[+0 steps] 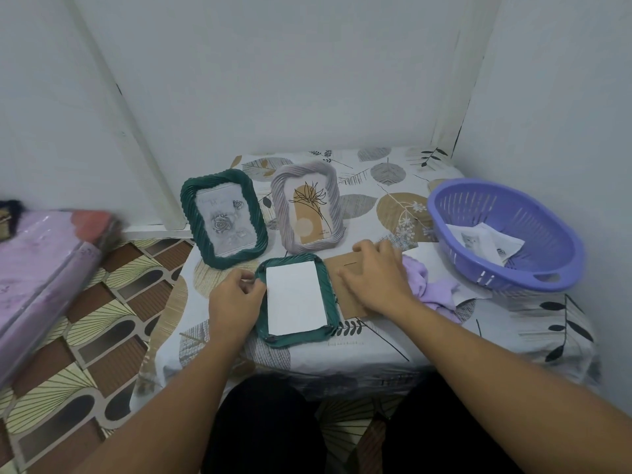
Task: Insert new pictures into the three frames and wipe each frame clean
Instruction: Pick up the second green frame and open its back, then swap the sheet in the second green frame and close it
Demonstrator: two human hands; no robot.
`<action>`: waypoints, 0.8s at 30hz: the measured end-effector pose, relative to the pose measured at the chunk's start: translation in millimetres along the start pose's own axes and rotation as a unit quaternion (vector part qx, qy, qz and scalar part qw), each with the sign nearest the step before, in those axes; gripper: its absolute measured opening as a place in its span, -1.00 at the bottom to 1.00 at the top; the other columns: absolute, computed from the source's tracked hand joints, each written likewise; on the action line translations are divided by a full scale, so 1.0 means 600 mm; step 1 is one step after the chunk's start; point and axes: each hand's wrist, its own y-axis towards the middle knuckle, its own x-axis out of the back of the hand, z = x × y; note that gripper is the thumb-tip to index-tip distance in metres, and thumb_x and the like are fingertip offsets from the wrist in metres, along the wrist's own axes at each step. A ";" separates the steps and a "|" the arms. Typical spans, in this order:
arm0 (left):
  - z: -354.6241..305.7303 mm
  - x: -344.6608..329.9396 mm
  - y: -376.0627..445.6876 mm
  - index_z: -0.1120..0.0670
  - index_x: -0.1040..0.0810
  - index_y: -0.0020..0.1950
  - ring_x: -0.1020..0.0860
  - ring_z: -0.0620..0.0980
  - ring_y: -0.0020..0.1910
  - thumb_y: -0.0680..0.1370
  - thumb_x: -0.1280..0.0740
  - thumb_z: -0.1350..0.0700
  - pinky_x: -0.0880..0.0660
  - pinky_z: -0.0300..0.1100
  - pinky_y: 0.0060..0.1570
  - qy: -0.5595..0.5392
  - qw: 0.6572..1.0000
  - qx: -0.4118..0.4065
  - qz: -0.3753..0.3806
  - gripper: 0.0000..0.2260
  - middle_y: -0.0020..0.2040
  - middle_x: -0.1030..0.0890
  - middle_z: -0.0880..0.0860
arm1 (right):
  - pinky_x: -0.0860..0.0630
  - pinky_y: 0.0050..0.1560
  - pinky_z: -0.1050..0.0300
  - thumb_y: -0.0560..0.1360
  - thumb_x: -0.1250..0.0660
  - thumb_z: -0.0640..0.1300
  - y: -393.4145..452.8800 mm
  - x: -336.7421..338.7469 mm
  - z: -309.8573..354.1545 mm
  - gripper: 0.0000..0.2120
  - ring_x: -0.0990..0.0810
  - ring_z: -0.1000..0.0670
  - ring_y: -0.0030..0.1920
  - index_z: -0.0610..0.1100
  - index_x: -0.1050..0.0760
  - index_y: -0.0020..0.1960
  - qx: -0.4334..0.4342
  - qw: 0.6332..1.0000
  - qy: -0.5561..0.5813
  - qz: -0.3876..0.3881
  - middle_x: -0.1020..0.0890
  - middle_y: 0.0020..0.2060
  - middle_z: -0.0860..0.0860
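Note:
A dark green frame [329, 295] lies face down near the table's front, a white sheet [294, 297] resting in its back opening. My left hand [236, 295] pinches its left edge. My right hand [374, 277] lies flat on a brown cardboard backing [337, 266] just right of that frame. Behind stand a second green frame [187, 213] with a rose picture and a pale grey frame [333, 200] with a plant drawing. A lilac cloth [429, 285] lies bunched beside my right hand.
A purple slotted basket [547, 265] at the right holds printed pictures [485, 242]. The small table has a leaf-patterned cover [393, 336] and sits in a corner between white walls. A pink wrapped bundle [37, 268] lies on the floor at left.

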 end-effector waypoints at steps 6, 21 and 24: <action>-0.003 0.001 -0.002 0.05 -0.65 0.07 -0.57 -0.08 -0.18 0.55 -0.40 0.03 -0.40 -0.17 -0.11 -0.003 1.000 0.002 -0.005 -0.84 -0.24 -0.62 -0.11 | -0.57 0.06 -0.07 0.47 -0.41 0.22 -0.002 -0.016 0.050 -0.76 -0.58 -0.01 -0.01 0.05 -0.59 -0.14 0.045 0.996 0.059 0.040 -0.61 -0.17 0.13; 0.002 -0.001 0.001 0.04 -0.63 0.05 -0.54 -0.11 -0.21 0.57 -0.37 0.03 -0.39 -0.17 -0.16 0.011 1.000 -0.002 0.002 -0.87 -0.24 -0.61 -0.08 | -0.38 -0.30 0.08 0.34 -0.51 0.18 0.001 -0.052 0.065 -0.62 -0.50 -0.02 -0.34 -0.09 -0.48 -0.34 -0.027 0.995 0.020 0.098 -0.51 -0.46 0.04; 0.002 -0.002 0.002 0.04 -0.63 0.03 -0.55 -0.09 -0.21 0.56 -0.36 0.03 -0.41 -0.16 -0.15 0.016 1.000 -0.003 0.003 -0.88 -0.25 -0.62 -0.08 | -0.25 -0.29 0.10 0.31 -0.49 0.14 0.004 -0.058 0.067 -0.62 -0.43 -0.04 -0.38 -0.03 -0.37 -0.42 -0.038 0.993 0.024 0.105 -0.36 -0.52 0.06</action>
